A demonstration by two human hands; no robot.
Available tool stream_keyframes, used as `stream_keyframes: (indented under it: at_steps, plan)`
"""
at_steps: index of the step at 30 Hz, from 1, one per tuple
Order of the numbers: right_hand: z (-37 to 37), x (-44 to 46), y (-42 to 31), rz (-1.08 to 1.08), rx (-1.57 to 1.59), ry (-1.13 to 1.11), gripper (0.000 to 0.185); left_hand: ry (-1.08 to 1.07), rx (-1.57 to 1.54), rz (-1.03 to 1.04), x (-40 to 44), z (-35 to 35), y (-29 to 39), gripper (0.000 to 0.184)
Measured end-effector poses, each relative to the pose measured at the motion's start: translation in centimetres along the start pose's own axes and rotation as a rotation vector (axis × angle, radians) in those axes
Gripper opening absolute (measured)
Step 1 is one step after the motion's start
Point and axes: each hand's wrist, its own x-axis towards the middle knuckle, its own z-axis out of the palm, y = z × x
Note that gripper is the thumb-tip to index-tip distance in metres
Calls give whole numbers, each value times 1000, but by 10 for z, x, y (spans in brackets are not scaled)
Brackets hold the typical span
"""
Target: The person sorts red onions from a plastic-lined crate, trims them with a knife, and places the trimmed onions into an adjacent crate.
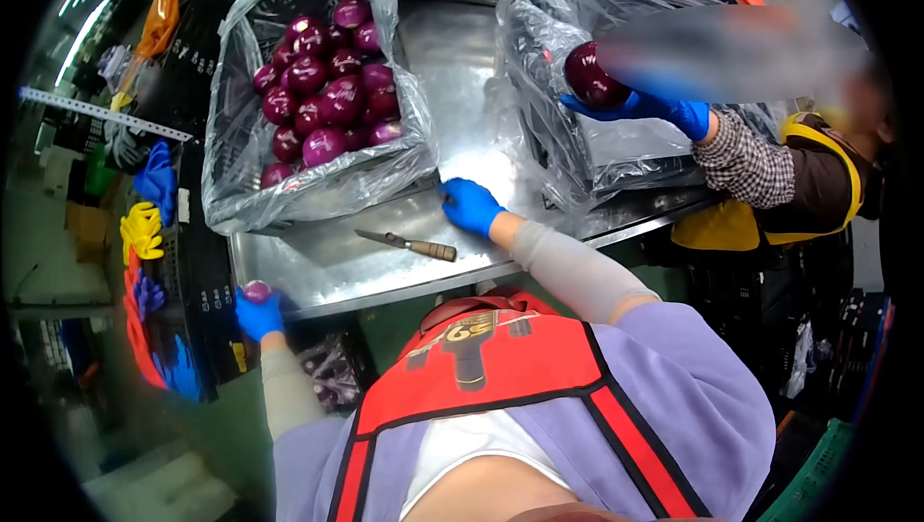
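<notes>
My left hand (260, 316), in a blue glove, grips a small red onion (256, 291) off the near left corner of the metal table. My right hand (470, 207), also gloved in blue, is over the table beside the near right corner of a lined crate (318, 200). Its fingers are curled, and what they hold, if anything, is hidden. A knife (409, 245) with a wooden handle lies on the table just left of and below that hand, apart from it. Many peeled, shiny red onions (332, 99) fill the crate.
The metal table (448, 70) runs between two plastic-lined crates. At the right, a co-worker's blue-gloved hand (654, 110) holds a large red onion (594, 76) over the second crate (563, 161). Coloured gloves (141, 230) hang at the left. A crate (332, 368) sits below the table edge.
</notes>
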Motion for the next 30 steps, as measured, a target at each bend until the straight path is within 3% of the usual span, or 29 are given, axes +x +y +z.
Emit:
stream_keyframes:
  at_steps: [2, 4, 5, 7, 9, 10, 12, 15, 17, 24, 27, 30]
  plan:
    - [-21, -31, -27, -175, -47, -101, 26, -11, -59, -14, -1, 1, -2, 87]
    - [-57, -66, -55, -413, 188, 294, 33, -16, -123, -21, 5, 7, -6, 87]
    - [-102, -84, -86, -508, 116, 482, 41, 26, -187, 32, 7, 14, -12, 88]
    - [-176, -109, -115, -565, -272, 867, 50, 10, -251, 46, 11, 5, 0, 89]
    - [-214, -116, -113, -428, -567, 1100, 71, 4, -306, 95, 20, 14, -3, 88]
    - [-229, -112, -103, -338, -676, 1059, 83, 7, -342, 127, 26, 17, -9, 88]
    - [-235, -102, -75, -202, -570, 955, 89, 14, -352, 171, 35, 17, -8, 86]
    - [-229, -88, -50, -47, -723, 959, 92, 23, -432, 251, 53, 24, -15, 86]
    - [-232, -82, -28, -60, -727, 989, 92, -4, -484, 259, 56, 12, -9, 83]
    - [-214, -82, -123, -128, -487, 1065, 81, -33, -502, 386, 76, 27, -26, 88]
    - [-190, -57, -164, -211, 78, 866, 75, -86, -576, 421, 77, 27, -26, 89]
    - [-174, -31, -199, -227, 22, 740, 75, -46, -550, 460, 78, 27, -32, 92]
